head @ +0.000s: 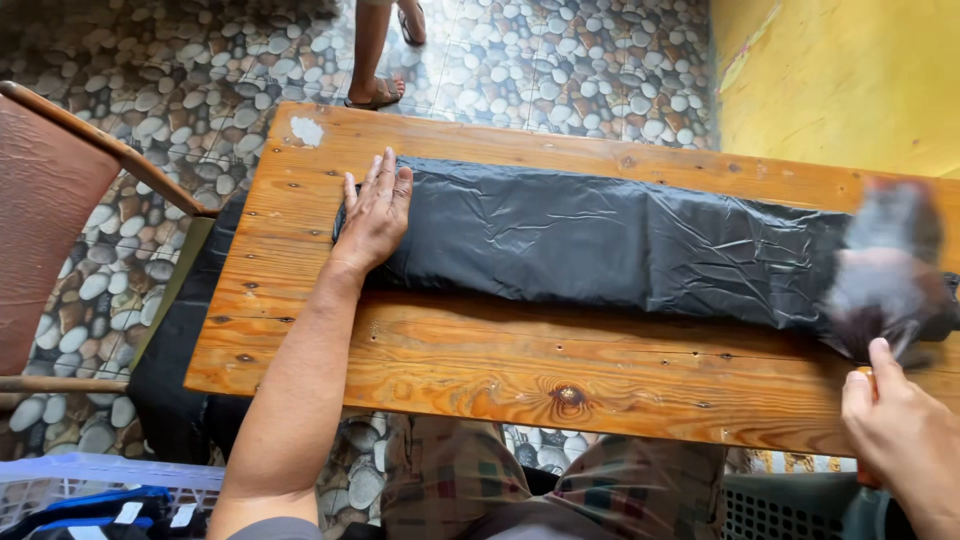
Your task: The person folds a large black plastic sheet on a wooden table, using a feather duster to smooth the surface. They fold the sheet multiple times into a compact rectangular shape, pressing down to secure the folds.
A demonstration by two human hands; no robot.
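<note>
Two hands are at work on one long, folded black plastic sheet [610, 245], which lies lengthwise across the wooden counter [500, 375]. Your left hand [375, 215] rests flat on the sheet's left end, fingers spread and palm down, pinning it rather than gripping it. Your right hand [900, 430] sits at the near right corner of the counter, closed around something with an orange-brown handle; what that object is, you cannot tell from here. Just above it a blurred grey-black shape [885, 270] sweeps over the sheet's right end, too smeared by motion to identify.

Watch the slick plastic. It could slide under your flat palm, because only downward pressure holds it, and the fold could then open or skew. The right end already reaches the counter's edge, so a hard stroke there might drag the sheet off the side. More black material [175, 360] hangs off the left edge towards the pebble-patterned floor [150, 110]; its weight could pull the sheet leftward if your palm lifts.

Another person's feet in sandals [385, 60] stand just beyond the far edge, well apart from the sheet. A wooden chair [60, 200] stands to your left, and a pale plastic basket [90, 485] sits near your left elbow.
</note>
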